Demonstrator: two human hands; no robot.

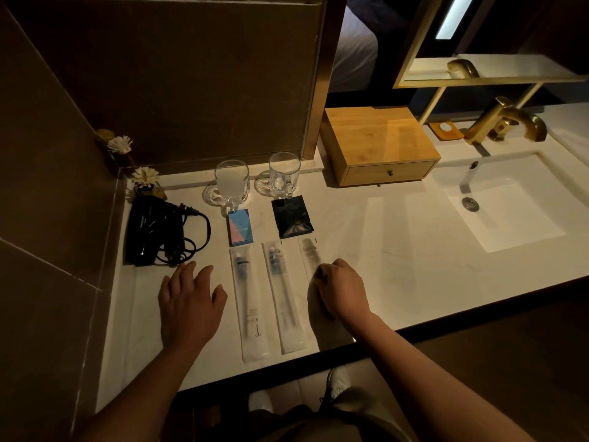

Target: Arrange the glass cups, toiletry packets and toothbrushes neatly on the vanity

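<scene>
Two glass cups [231, 183] [284, 174] stand on clear coasters at the back of the white vanity [398, 250]. In front of them lie a blue and pink packet [241, 229] and a black packet [292, 217]. Three wrapped toothbrushes lie side by side: left one [248, 298], middle one [283, 295], right one [310, 255]. My right hand [341, 290] covers the lower part of the right toothbrush with fingers curled on its wrapper. My left hand [189, 301] hovers flat with spread fingers, left of the toothbrushes, holding nothing.
A black hair dryer [153, 234] with coiled cord lies at the left. White flowers [145, 177] stand in the back corner. A wooden drawer box [379, 145] sits beside the sink [510, 205] with a gold faucet [506, 122]. The counter's front edge runs near my arms.
</scene>
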